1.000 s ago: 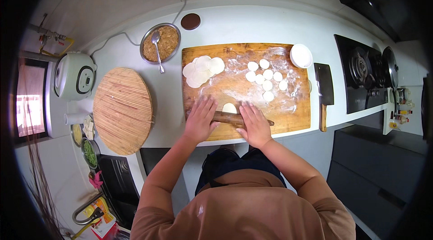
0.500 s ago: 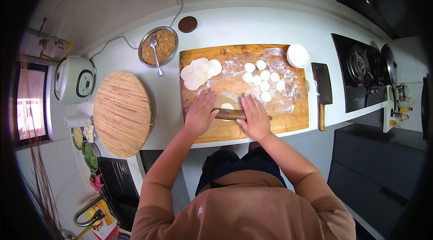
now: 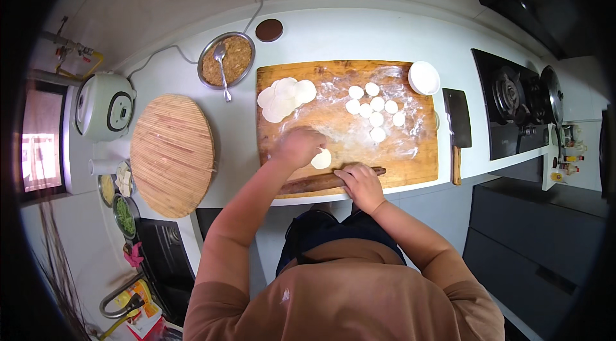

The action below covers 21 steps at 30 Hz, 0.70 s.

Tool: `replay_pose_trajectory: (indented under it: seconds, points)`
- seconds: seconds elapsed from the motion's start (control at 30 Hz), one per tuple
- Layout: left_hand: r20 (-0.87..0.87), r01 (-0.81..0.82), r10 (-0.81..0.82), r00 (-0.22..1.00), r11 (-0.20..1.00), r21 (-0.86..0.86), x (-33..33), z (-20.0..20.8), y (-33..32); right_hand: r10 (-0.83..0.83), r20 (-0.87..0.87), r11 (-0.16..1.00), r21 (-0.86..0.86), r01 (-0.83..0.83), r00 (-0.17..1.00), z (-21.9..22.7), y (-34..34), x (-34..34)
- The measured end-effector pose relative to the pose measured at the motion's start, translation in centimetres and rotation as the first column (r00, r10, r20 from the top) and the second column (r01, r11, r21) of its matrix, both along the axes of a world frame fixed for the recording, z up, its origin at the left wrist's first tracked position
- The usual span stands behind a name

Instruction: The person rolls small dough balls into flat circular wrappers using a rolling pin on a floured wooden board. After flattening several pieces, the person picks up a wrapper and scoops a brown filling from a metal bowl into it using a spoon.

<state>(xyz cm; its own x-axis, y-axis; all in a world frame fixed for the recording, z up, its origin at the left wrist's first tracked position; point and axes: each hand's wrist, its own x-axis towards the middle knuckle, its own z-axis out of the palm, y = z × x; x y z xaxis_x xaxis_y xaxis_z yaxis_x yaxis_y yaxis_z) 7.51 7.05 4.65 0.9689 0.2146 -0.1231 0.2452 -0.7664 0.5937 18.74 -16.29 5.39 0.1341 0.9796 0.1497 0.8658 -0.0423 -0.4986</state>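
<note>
My left hand (image 3: pixel 299 147), slightly blurred, is closed with its fingertips at the upper edge of a small flattened dough round (image 3: pixel 321 159). Below that round, a brown wooden rolling pin (image 3: pixel 314 183) lies at a slant near the front edge of the floured cutting board (image 3: pixel 410 171). My right hand (image 3: pixel 361 186) grips the pin toward its right end. Several rolled dough wrappers (image 3: pixel 282 102) overlap at the board's upper left. Small dough discs (image 3: pixel 376 119) are grouped right of the middle, among patches of flour.
Right of the board are a white bowl (image 3: pixel 424 78), a cleaver (image 3: pixel 457 123) and a gas hob (image 3: pixel 513 103). To the left are a round slatted bamboo board (image 3: pixel 172 155), a rice cooker (image 3: pixel 106 109) and a metal bowl of filling (image 3: pixel 240 59) with a spoon (image 3: pixel 222 68).
My left hand has left the rolling pin and moved up to the dough round's edge. My right hand has drawn the pin down toward me, uncovering the round.
</note>
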Motion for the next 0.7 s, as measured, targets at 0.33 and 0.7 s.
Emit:
replay_pose_trajectory:
  seconds: [0.33, 0.7]
  points:
    - [0.186, -0.053, 0.032, 0.982, 0.992, 0.114, -8.0, 3.0, 1.9, -0.001, -0.027, 0.999, -0.04, 0.0, 1.0, -0.1, 0.0, 0.0]
    - [-0.14, 0.073, -0.039, 0.989, 0.967, 0.242, -10.1, -0.2, -0.7, 0.09, 0.023, 0.996, -0.027, -0.089, 0.996, -0.3, 0.2, 0.4]
